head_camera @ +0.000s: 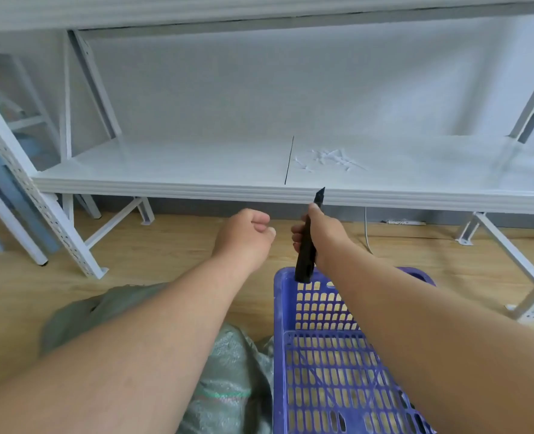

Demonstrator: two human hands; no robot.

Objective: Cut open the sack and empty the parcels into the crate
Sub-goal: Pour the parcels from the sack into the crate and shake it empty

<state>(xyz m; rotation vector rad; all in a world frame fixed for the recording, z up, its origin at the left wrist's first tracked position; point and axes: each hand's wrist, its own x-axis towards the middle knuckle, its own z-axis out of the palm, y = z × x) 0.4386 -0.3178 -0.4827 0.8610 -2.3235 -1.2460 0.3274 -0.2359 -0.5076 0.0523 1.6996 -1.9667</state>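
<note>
Nearest, at six o'clock on the wooden floor point(171, 255), a grey-green woven sack point(231, 371) lies touching the left wall of a blue slotted plastic crate point(322, 371) at five o'clock. Beyond them, the left hand point(247, 236) hangs with fingers curled together, holding nothing. Just beside it, the right hand point(322, 239) has its fingers clamped around a black utility knife point(308, 245), blade pointing to twelve. Farther off stands a white metal shelf point(197, 170).

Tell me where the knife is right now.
The knife is in the right hand, held up near the middle of the head view, blade tip toward the white shelf, above the far end of the blue crate.
</note>
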